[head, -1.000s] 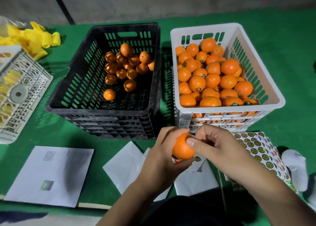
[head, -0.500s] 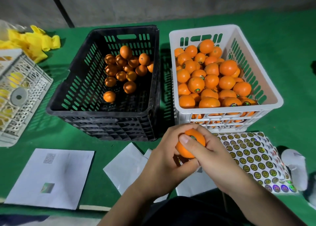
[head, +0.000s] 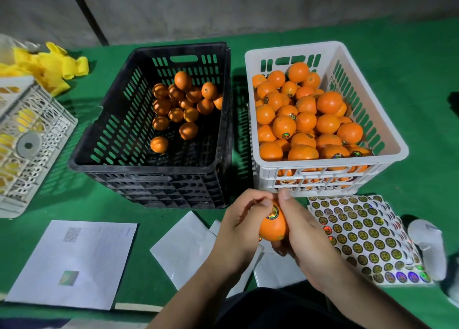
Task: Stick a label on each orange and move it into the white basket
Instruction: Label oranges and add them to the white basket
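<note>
hands cradle a freshly labelled orange

both hands, left hand [head: 238,226] and right hand [head: 301,231], curl around one smooth orange [head: 273,225], its round shiny label [head: 272,212] facing up. it sits between the palms, just before the slotted white basket [head: 327,177], beside the sticker sheet [head: 360,234].

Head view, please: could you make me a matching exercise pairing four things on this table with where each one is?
Things:
1. black basket
2. white basket
3. sticker sheet
4. held orange

Places:
A. between both hands
B. flat in front of the white basket
C. far right, nearly full of oranges
D. left of the white basket, few oranges

Pairs: 1-D, 2-C, 3-B, 4-A
</note>
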